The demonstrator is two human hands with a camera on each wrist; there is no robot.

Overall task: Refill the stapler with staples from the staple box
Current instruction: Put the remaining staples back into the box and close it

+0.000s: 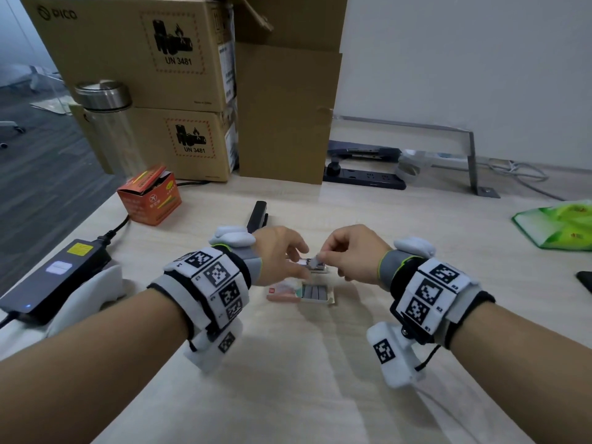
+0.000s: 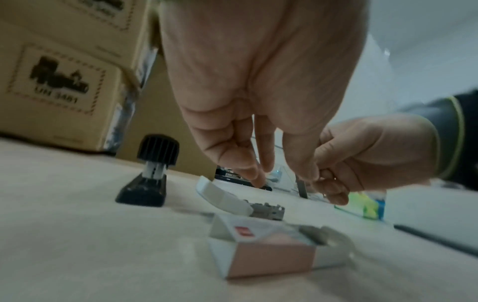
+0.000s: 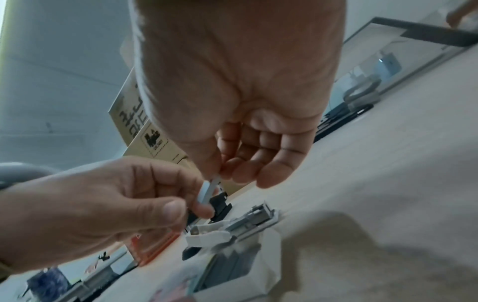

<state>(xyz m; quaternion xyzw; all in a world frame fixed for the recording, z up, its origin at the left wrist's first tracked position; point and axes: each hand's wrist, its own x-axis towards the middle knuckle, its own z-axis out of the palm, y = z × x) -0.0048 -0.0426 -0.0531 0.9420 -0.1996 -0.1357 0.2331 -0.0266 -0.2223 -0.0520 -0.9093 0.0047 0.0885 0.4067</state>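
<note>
- Both hands meet just above the counter [image 1: 288, 395]. The right hand [image 1: 354, 253] pinches a small strip of staples [image 3: 208, 190] with thumb and first finger. The left hand [image 1: 278, 256] has bent fingers at the strip's other end, but it is hard to tell if they grip it.
- Below the hands lies a small white stapler [image 3: 232, 226], open, its grey metal track showing. It is blurry.
- Just nearer sits the staple box [image 1: 315, 293], open, with grey staples inside. Its pink sleeve [image 2: 261, 259] lies touching its left side.
- A black stapler [image 1: 257, 216] lies beyond the left hand, partly hidden by the wrist band.
- Farther left are an orange box [image 1: 150, 197] and a black power brick [image 1: 54, 277]. Big cardboard boxes [image 1: 144, 59] stand at the back, cut off at the top.
</note>
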